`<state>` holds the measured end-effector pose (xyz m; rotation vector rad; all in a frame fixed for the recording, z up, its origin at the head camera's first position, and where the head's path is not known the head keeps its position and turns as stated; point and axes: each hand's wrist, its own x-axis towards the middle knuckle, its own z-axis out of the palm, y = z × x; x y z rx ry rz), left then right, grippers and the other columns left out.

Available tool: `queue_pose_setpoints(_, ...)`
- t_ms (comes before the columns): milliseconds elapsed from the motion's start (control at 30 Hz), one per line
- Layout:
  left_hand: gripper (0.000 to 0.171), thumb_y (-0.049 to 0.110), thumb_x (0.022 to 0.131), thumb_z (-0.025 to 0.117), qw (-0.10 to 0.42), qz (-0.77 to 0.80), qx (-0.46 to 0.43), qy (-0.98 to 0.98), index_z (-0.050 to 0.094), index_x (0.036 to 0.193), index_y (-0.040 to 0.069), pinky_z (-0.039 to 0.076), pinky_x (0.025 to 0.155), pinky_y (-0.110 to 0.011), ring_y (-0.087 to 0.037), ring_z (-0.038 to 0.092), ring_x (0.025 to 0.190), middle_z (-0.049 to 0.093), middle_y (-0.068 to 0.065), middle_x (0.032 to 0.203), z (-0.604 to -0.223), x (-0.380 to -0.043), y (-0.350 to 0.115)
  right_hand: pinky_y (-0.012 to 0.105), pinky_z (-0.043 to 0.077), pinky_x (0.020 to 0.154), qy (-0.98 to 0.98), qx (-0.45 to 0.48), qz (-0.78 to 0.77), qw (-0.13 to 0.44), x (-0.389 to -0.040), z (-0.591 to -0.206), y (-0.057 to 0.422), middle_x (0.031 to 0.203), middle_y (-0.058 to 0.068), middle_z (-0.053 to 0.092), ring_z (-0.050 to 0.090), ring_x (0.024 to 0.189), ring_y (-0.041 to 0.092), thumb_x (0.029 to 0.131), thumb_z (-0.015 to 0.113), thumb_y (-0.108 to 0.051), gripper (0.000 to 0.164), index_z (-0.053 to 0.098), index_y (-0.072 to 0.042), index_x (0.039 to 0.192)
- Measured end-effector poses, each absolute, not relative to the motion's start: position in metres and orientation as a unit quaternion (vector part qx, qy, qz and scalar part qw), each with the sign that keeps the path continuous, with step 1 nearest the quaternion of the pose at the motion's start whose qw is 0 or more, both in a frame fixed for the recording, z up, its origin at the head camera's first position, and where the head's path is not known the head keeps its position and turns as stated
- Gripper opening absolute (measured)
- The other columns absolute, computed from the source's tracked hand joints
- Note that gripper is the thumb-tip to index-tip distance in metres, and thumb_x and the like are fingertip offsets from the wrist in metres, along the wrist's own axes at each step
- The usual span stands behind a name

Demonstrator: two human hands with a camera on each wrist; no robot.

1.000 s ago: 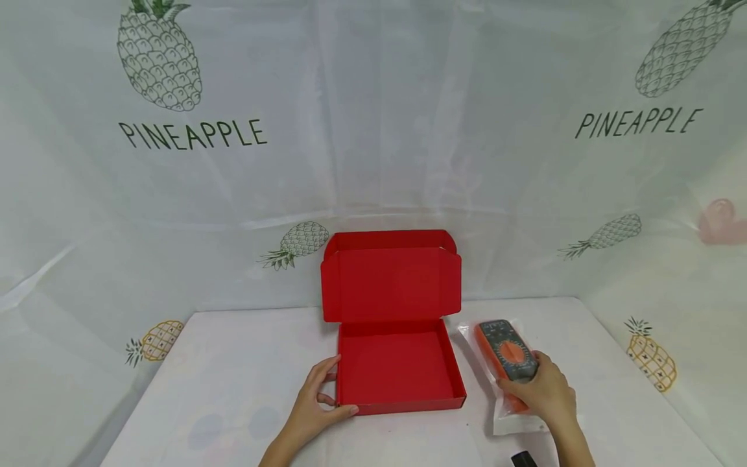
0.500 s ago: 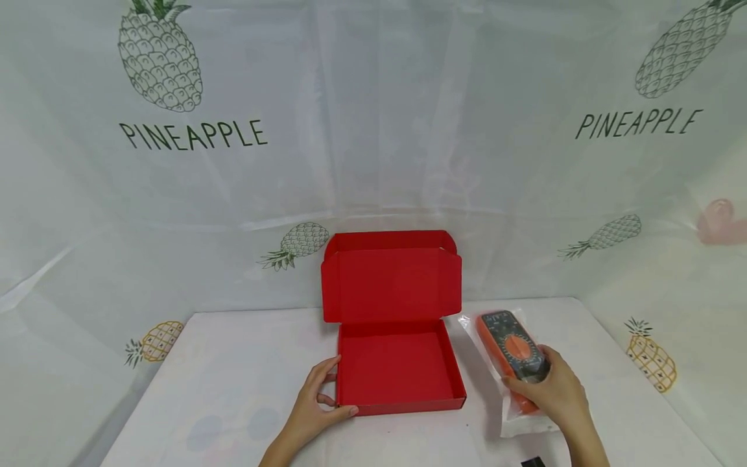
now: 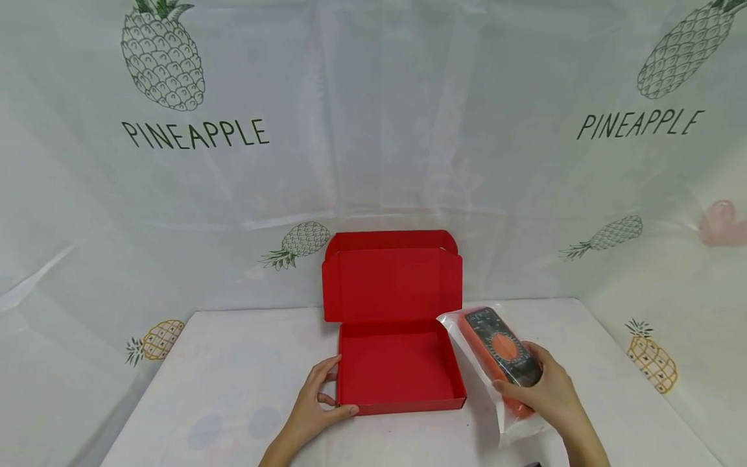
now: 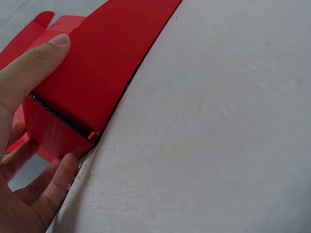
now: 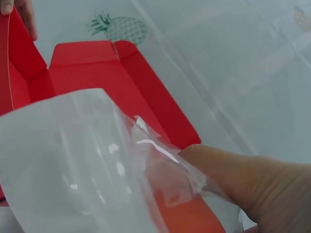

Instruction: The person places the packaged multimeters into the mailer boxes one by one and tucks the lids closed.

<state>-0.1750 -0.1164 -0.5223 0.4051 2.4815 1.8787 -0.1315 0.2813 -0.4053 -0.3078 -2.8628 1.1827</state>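
Observation:
A red cardboard box (image 3: 397,370) lies with its lid raised at the back and nothing inside. My left hand (image 3: 312,402) grips its front left corner; in the left wrist view the thumb presses the front wall and the fingers (image 4: 60,182) lie along the side wall. To the right of the box, my right hand (image 3: 551,389) holds an orange and black multimeter (image 3: 502,347) in a clear plastic bag (image 3: 508,425). The meter tilts, its top toward the box, and a corner of the bag overlaps the box's right edge in the head view.
The box's upright lid (image 3: 391,279) stands close to the white pineapple-print cloth (image 3: 397,143) behind. A white cover lies over the table (image 3: 233,376). A small dark object (image 3: 533,464) shows at the bottom edge, near the right forearm.
My right hand has lifted the bagged multimeter and, over the last half second, moved it left toward the box. The left hand and the box have stayed in place.

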Motion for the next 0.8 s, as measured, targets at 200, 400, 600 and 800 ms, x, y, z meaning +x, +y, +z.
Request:
queue_pose_setpoints(200,0.089,0.021,0.07,0.088,-0.002,0.599,0.126,0.79,0.043,0.146,0.021,0.056,0.071,-0.025,-0.027,0.049,0.118,0.041,-0.003,0.144,-0.521,-0.174,-0.119,0.038,0.052,0.083,-0.918,-0.07,0.389,0.022,-0.133,-0.405,0.271,0.133,0.028,0.048,0.05,0.108,0.034,0.072,0.086,-0.036,0.1,0.03,0.005,0.145)
queue_pose_setpoints(400,0.086,0.022,0.072,0.087,0.005,0.601,0.135,0.788,0.043,0.146,0.022,0.056,0.072,-0.025,-0.029,0.048,0.118,0.04,-0.004,0.145,-0.522,-0.173,-0.118,0.037,0.053,0.079,-0.922,-0.053,0.383,0.016,-0.133,-0.408,0.266,0.129,0.027,0.051,0.051,0.106,0.032,0.071,0.086,-0.033,0.097,0.034,0.006,0.143)
queue_pose_setpoints(600,0.087,0.023,0.072,0.088,0.007,0.602,0.139,0.786,0.042,0.146,0.022,0.056,0.072,-0.025,-0.029,0.048,0.119,0.04,-0.004,0.146,-0.522,-0.172,-0.118,0.045,0.054,0.086,-0.919,-0.057,0.39,-0.006,-0.133,-0.407,0.258,0.133,0.028,0.048,0.048,0.111,0.035,0.07,0.087,-0.036,0.101,0.031,0.005,0.144)
queue_pose_setpoints(800,0.087,0.024,0.072,0.087,0.001,0.599,0.146,0.787,0.042,0.146,0.021,0.056,0.071,-0.025,-0.028,0.048,0.119,0.04,-0.003,0.146,-0.523,-0.172,-0.12,0.048,0.054,0.088,-0.913,-0.052,0.404,-0.021,-0.134,-0.409,0.25,0.134,0.027,0.047,0.047,0.113,0.034,0.069,0.087,-0.035,0.101,0.031,0.004,0.144)
